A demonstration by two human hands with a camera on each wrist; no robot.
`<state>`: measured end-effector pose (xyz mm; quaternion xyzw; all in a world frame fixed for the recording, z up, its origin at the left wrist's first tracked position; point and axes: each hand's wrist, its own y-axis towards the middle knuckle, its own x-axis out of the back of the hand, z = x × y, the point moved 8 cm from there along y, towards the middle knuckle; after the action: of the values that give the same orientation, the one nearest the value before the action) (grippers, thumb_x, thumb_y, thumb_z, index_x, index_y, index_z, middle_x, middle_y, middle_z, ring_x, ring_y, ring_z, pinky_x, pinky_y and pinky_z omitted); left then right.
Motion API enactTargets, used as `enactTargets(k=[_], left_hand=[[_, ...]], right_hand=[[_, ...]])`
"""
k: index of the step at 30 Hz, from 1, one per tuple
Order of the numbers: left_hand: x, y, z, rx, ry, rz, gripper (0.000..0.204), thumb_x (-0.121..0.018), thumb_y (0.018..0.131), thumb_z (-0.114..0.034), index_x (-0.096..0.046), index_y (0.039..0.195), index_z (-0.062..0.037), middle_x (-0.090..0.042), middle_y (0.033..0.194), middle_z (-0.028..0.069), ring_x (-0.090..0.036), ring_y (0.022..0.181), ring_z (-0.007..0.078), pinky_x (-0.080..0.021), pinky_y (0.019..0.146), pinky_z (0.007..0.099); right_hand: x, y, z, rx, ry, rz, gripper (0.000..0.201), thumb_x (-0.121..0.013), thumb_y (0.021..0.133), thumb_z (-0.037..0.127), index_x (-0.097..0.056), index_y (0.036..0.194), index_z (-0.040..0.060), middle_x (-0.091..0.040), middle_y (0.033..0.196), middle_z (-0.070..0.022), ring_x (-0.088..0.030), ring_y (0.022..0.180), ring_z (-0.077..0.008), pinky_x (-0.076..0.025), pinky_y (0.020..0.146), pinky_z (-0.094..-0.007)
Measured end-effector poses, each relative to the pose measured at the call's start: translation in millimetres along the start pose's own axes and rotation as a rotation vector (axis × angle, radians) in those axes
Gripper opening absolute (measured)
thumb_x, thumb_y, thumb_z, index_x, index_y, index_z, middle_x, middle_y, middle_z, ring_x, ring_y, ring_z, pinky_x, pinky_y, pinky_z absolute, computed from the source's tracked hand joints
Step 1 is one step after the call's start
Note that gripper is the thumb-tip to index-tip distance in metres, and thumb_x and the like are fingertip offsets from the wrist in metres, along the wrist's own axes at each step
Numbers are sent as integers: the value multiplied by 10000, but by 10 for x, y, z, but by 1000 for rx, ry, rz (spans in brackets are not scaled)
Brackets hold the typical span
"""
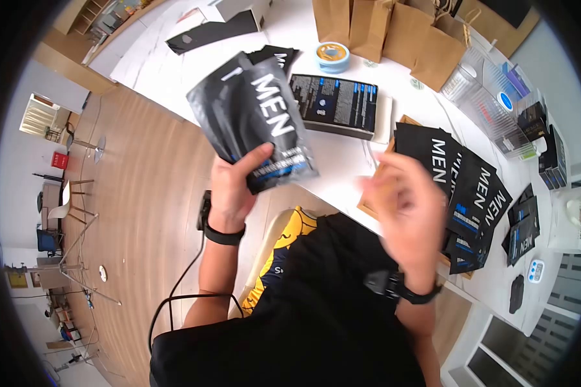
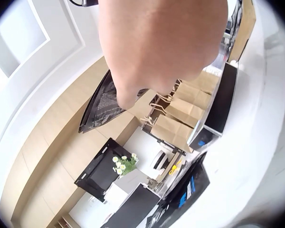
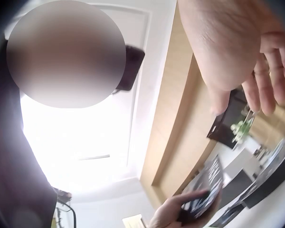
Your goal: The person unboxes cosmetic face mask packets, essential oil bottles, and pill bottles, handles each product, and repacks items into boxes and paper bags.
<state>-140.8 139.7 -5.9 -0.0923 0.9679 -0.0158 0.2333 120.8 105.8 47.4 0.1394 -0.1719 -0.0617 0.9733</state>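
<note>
My left hand (image 1: 234, 184) grips black foil packets (image 1: 274, 116) marked MEN above the table's near edge, its thumb across their lower front. In the left wrist view a dark packet (image 2: 104, 104) sticks out beyond the curled left hand (image 2: 161, 42). My right hand (image 1: 407, 206), blurred in the head view, is raised near a wooden tray's edge with nothing in it. The right wrist view shows the right hand (image 3: 242, 57) with fingers loosely extended. More MEN packets (image 1: 478, 193) lie fanned over the tray to its right.
A black printed box (image 1: 336, 103) lies mid-table, with a blue-rimmed tape roll (image 1: 332, 57) behind it. Brown paper bags (image 1: 368, 29) and a clear organizer (image 1: 484, 103) line the back. Smaller packets (image 1: 521, 226) and a white timer (image 1: 534, 271) lie at the right.
</note>
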Motion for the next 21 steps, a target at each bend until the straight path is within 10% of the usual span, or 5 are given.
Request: enactTargets(k=[2,4,5,10,21], left_hand=[[-117,-100,-49,-26,-62,10,447,-701,836,73,-594,1263,-4,-682,1156,89,-668,1024,192,-521,906,333],[28,-131,-106,-59,-144,-35,445,-692,853,55,-582,1279,-8,-671,1192,84,-662,1045,199,-513,929,338],[129,-115,-276,-236,-128,-115,429,-633,903,-23,-539,1320,9,-662,1204,107,-652,1079,232,-496,988,411],[728,-150,-746,-395,-257,-114,546,-445,970,-172,-352,1470,27,-497,1429,232,-528,1268,446,-462,1031,578],[6,-507,455,32,-100,-46,416,-564,960,-57,-473,1358,24,-636,1239,142,-655,1086,289,-511,994,443]], right_hand=[[-495,196,256,70,-145,163,462,-790,821,426,-657,1051,49,-654,793,-113,-632,663,-313,-488,604,-405],[-912,411,290,123,-20,261,306,-769,867,259,-630,841,-11,-589,623,-112,-562,532,-189,-439,523,-324],[-992,532,420,134,-22,277,340,-689,911,273,-580,791,-25,-603,678,-207,-598,686,-420,-448,596,-468],[-1563,1149,188,58,123,235,426,-690,900,344,-591,765,-48,-605,677,-244,-617,692,-444,-482,611,-465],[-817,45,64,92,24,178,324,-755,864,298,-651,884,-9,-616,751,-135,-612,669,-334,-466,596,-400]])
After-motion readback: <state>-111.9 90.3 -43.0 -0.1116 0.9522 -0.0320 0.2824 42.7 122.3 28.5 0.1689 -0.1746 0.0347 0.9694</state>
